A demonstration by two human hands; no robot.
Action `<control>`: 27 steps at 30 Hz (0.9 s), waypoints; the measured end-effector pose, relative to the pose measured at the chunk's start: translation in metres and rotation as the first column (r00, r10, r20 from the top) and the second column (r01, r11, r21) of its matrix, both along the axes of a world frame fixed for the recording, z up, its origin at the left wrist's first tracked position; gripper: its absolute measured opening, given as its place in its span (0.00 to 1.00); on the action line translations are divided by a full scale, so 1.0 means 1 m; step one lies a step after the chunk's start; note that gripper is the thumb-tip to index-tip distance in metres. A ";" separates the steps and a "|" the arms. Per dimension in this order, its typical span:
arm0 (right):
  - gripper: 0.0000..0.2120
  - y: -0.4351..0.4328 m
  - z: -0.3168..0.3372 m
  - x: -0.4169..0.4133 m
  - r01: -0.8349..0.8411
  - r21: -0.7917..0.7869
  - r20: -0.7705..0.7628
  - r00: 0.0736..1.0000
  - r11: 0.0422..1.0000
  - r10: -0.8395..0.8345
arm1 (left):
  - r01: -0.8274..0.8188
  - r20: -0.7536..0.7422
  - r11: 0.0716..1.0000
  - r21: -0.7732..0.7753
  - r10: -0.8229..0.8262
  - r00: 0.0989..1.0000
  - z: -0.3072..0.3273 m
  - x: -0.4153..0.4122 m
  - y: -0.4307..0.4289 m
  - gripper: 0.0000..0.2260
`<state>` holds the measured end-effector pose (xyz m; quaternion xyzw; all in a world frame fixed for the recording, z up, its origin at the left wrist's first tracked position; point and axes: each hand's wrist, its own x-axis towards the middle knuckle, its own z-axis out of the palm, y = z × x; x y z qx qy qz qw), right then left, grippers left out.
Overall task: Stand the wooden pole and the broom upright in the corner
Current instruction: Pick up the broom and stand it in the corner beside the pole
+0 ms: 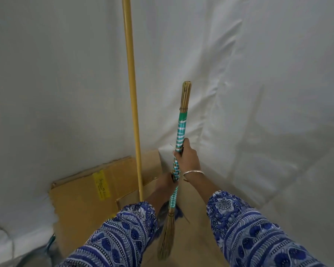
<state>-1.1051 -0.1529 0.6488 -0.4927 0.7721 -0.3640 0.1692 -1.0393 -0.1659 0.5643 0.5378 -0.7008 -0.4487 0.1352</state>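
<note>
A long yellow wooden pole [132, 89] stands nearly upright in the corner, leaning on the white sheeting, its foot on cardboard. The broom [181, 130] has a teal and silver wrapped handle, a bare stick end pointing up and brown bristles [166, 237] down by the floor. My right hand [187, 157] grips the handle near its middle. My left hand [165, 183] is closed around the handle just below that. The broom is held almost vertical, a little right of the pole and apart from it.
White plastic sheeting [258, 74] covers both walls and hangs in folds. Flattened brown cardboard [81, 201] with a yellow label [101, 185] lies on the floor in the corner. More white sheeting covers the floor at left and right.
</note>
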 end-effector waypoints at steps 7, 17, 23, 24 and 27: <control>0.14 -0.073 -0.069 -0.090 -0.074 0.091 0.054 0.996 0.993 0.069 | -0.228 0.030 0.965 0.133 0.226 0.974 -0.041 -0.087 -0.063 0.17; 0.17 -0.158 -0.189 -0.162 -0.123 0.217 0.087 0.991 0.968 0.106 | -0.200 0.104 0.948 0.248 0.179 0.978 -0.150 -0.151 -0.137 0.14; 0.15 -0.196 -0.262 -0.164 -0.194 0.238 0.062 0.981 0.952 0.184 | -0.328 0.065 0.894 0.307 0.324 0.944 -0.218 -0.160 -0.169 0.12; 0.15 -0.200 -0.273 -0.164 -0.204 0.231 0.057 0.979 0.951 0.196 | -0.356 0.045 0.876 0.326 0.362 0.931 -0.230 -0.161 -0.174 0.12; 0.14 -0.212 -0.296 -0.168 -0.219 0.230 0.054 0.976 0.948 0.212 | -0.387 0.040 0.868 0.311 0.394 0.918 -0.254 -0.171 -0.177 0.10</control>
